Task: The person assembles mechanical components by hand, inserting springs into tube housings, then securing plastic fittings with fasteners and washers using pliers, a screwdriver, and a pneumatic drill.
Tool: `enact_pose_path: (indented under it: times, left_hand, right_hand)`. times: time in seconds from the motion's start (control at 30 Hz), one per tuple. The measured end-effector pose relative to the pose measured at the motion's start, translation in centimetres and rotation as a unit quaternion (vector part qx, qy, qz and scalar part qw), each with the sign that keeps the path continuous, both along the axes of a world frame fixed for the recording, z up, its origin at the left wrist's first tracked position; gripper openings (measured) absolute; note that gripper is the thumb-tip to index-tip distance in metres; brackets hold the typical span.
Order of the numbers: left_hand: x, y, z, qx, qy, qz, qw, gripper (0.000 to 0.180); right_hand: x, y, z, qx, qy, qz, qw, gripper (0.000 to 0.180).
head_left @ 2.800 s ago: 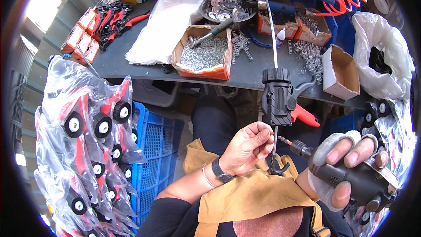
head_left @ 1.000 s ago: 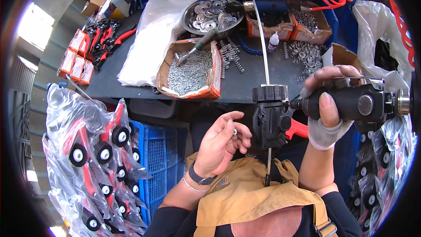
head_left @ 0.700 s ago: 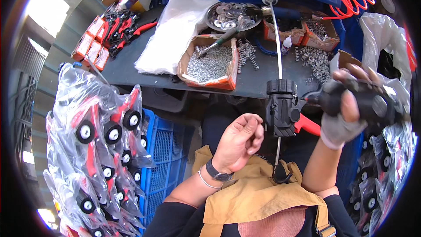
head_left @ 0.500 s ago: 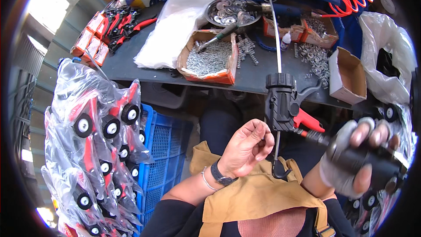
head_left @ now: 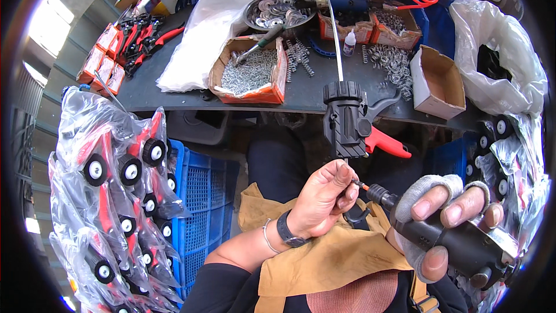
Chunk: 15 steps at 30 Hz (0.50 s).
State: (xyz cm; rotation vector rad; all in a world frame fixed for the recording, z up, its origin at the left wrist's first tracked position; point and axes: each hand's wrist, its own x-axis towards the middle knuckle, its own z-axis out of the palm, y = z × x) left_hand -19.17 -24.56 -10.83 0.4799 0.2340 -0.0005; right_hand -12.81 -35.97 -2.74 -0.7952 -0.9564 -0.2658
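**Screw at the bit, driving not begun**

Closest to the body, over the tan apron (head_left: 324,261), the right hand (head_left: 446,226) in a fingerless grey glove wraps its grip fully around a black power screwdriver (head_left: 452,243), whose bit points left toward the other hand. Just beside it, the left hand (head_left: 324,203) pinches its fingertips narrowly on something very small at the orange bit tip (head_left: 360,184), most likely a screw, though it is too small to tell. By my reading the fastener is being seated on the bit, so the driving itself looks not yet done.

Above the hands stands the black tool body (head_left: 346,120) with a red handle (head_left: 387,144) and a long metal rod (head_left: 334,35); the bit is near it but apart.

Farther off, the bench (head_left: 174,95) carries an orange box of screws (head_left: 250,72), a metal dish of washers (head_left: 278,11) and loose springs (head_left: 391,61). At the left, bagged red-and-black tools (head_left: 116,168) hang over a blue crate (head_left: 205,208), seemingly finished stock.
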Motion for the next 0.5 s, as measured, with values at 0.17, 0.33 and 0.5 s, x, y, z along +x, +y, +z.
enact_pose_path:
  times: [0.17, 0.33, 0.5]
  left_hand:
    - [0.4, -0.7, -1.3, 0.071, -0.033, 0.041, 0.996, 0.035]
    - [0.1, 0.0, -0.1, 0.107, 0.089, 0.087, 0.986, 0.052]
    - [1.3, 6.6, -3.5, 0.176, 0.088, 0.252, 0.948, 0.039]
  right_hand:
    - [-0.1, 0.9, -0.6, 0.034, 0.022, -0.023, 0.999, 0.063]
    - [-0.2, 0.1, -0.2, 0.038, 0.086, 0.076, 0.993, 0.065]
    - [2.3, 0.6, -0.7, -0.029, 0.042, 0.041, 0.998, 0.06]
